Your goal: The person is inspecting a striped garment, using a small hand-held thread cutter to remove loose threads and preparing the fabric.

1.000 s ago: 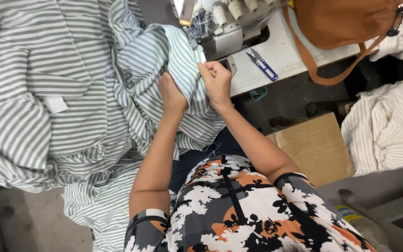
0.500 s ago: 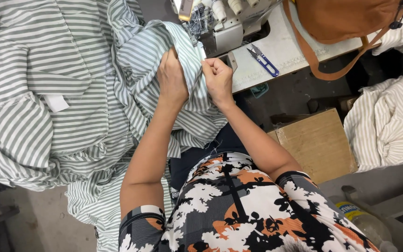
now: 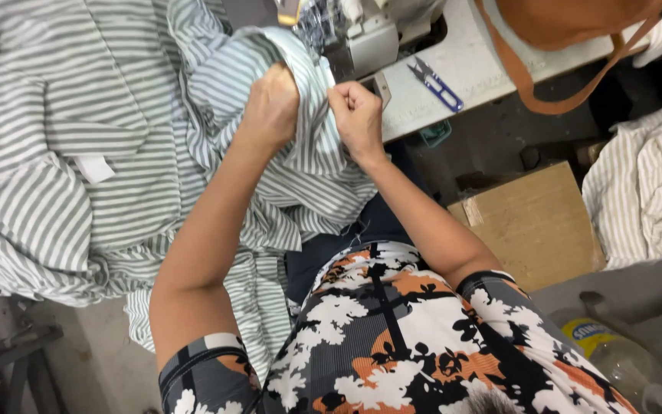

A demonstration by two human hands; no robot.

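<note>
A large grey-and-white striped cotton cloth spills in soft, crumpled folds over the person's lap and away to the left, its stripes running in different directions where pieces overlap, with a small white label sewn on. One fold rises toward the pale grey sewing machine at the top. The left hand is closed into a fist, bunching that fold; the right hand is curled tight, pinching the cloth's edge just beside it. Blue-handled thread snips lie on the white machine table. The machine's top is cut off by the frame, its needle area too cluttered to make out, and the fingertips are hidden in the cloth.
</note>
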